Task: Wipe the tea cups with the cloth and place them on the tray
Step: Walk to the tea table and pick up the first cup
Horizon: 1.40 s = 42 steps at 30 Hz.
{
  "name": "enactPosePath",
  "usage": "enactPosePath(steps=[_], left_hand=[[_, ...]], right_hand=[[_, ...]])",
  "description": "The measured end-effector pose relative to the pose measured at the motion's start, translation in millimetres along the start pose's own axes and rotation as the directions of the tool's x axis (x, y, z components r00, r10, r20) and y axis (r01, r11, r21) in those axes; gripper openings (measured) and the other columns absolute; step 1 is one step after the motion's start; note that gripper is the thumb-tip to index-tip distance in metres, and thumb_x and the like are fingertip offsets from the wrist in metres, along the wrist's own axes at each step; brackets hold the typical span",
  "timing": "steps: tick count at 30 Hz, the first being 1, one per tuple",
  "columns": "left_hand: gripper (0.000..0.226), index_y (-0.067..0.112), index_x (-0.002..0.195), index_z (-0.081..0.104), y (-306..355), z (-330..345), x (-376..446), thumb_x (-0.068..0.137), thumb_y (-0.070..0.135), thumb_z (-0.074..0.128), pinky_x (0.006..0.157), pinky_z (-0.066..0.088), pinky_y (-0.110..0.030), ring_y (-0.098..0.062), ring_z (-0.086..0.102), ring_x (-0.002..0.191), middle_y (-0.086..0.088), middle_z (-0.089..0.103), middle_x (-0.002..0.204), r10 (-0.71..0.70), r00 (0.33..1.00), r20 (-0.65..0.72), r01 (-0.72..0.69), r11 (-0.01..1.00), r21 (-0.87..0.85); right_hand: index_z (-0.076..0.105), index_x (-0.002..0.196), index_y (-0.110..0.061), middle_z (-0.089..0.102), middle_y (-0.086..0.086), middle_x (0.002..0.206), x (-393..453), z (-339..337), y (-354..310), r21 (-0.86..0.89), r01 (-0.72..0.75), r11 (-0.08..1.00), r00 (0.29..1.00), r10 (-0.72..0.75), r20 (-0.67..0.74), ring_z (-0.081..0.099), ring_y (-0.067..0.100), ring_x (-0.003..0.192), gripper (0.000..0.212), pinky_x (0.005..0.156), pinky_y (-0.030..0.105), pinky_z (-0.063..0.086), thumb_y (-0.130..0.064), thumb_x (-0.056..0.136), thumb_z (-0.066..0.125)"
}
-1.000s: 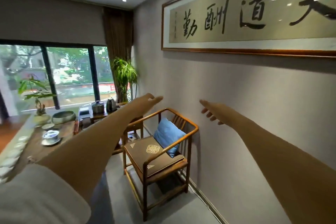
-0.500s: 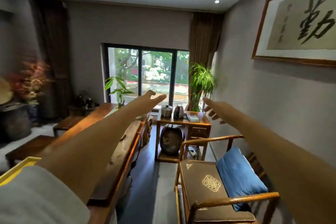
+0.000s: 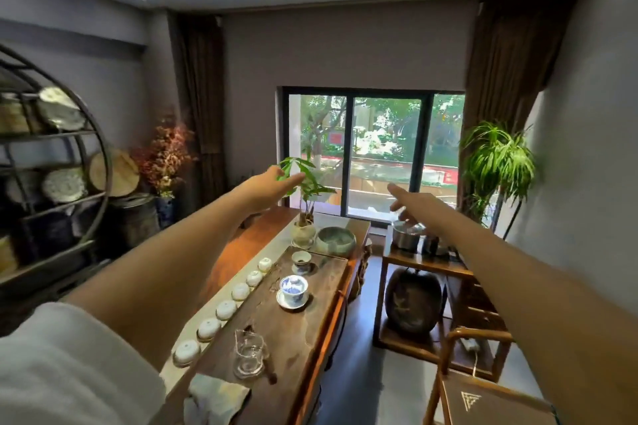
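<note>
Both arms are stretched forward, the left hand (image 3: 267, 183) and right hand (image 3: 414, 202) spread and holding nothing. Below the left forearm, the tea cups (image 3: 226, 309) are lined up; the cloth (image 3: 215, 397) lies nearer the body and is best gathered first.

A row of white tea cups (image 3: 226, 309) lines the pale runner (image 3: 276, 245). The lidded cup (image 3: 293, 287) has a blue-and-white pattern. The surface (image 3: 310, 338) is dark brown wood; the cloth (image 3: 215, 397) is pale grey-blue; the bowl (image 3: 336, 240) is dull green.
</note>
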State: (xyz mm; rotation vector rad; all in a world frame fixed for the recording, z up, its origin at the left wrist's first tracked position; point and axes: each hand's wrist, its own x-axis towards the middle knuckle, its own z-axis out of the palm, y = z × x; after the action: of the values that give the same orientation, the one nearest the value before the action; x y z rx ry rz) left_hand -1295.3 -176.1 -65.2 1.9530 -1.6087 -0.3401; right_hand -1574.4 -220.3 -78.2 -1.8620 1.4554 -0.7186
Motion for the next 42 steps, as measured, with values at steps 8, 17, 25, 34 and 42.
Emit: enactPosePath(steps=[8, 17, 25, 34, 42], left_hand=[[0.073, 0.015, 0.133, 0.038, -84.9, -20.6, 99.8, 0.084, 0.069, 0.034, 0.082, 0.031, -0.032, -0.023, 0.05, 0.101, -0.013, 0.052, 0.133, -0.143, 0.989, -0.042, 0.145, 0.988, 0.045], [0.081, 0.015, 0.135, 0.038, -212.0, -40.5, 163.9, 0.079, 0.075, 0.034, 0.086, 0.034, -0.037, -0.03, 0.048, 0.117, -0.014, 0.048, 0.136, -0.459, 0.874, -0.16, 0.465, 0.885, 0.005], [0.072, 0.016, 0.127, 0.043, -301.1, -62.6, 177.1, 0.082, 0.072, 0.035, 0.076, 0.035, -0.033, -0.023, 0.053, 0.099, -0.009, 0.057, 0.122, -0.668, 0.664, -0.334, 0.681, 0.726, -0.098], [0.076, 0.02, 0.129, 0.044, -361.3, -36.1, 127.7, 0.078, 0.076, 0.034, 0.087, 0.037, -0.038, -0.03, 0.049, 0.117, -0.011, 0.051, 0.134, -0.81, 0.488, -0.326, 0.819, 0.554, -0.151], [0.069, 0.019, 0.129, 0.046, -393.6, 32.7, 85.7, 0.082, 0.069, 0.039, 0.082, 0.037, -0.032, -0.026, 0.05, 0.117, -0.009, 0.051, 0.135, -0.849, 0.461, -0.26, 0.834, 0.514, -0.202]], right_hand=[[0.064, 0.093, -0.015, 0.056, 0.009, 0.097, 155.2, 73.7, -42.6, 0.066, 0.065, 0.996, 0.99, -0.072, 0.12, 0.051, 0.02, 0.078, 0.057, 0.065, 0.028, 0.04, -0.065, 0.084, 0.038], [0.064, 0.092, -0.009, 0.058, 0.006, 0.082, 302.4, 211.7, -93.5, 0.12, 0.187, 0.975, 0.898, -0.219, 0.382, 0.05, 0.014, 0.067, 0.057, 0.061, 0.025, 0.042, -0.061, 0.086, 0.041], [0.066, 0.086, -0.008, 0.054, 0.004, 0.074, 394.4, 343.0, -160.0, 0.164, 0.31, 0.936, 0.703, -0.342, 0.624, 0.048, 0.017, 0.066, 0.055, 0.067, 0.028, 0.04, -0.059, 0.086, 0.045], [0.063, 0.085, -0.019, 0.056, -0.001, 0.078, 394.0, 456.6, -161.9, 0.163, 0.39, 0.906, 0.451, -0.342, 0.824, 0.049, 0.013, 0.068, 0.052, 0.061, 0.025, 0.037, -0.065, 0.084, 0.039], [0.064, 0.105, -0.024, 0.058, -0.012, 0.09, 347.8, 512.1, -107.6, 0.168, 0.463, 0.87, 0.327, -0.344, 0.88, 0.052, 0.007, 0.08, 0.058, 0.071, 0.029, 0.04, -0.069, 0.082, 0.037]])
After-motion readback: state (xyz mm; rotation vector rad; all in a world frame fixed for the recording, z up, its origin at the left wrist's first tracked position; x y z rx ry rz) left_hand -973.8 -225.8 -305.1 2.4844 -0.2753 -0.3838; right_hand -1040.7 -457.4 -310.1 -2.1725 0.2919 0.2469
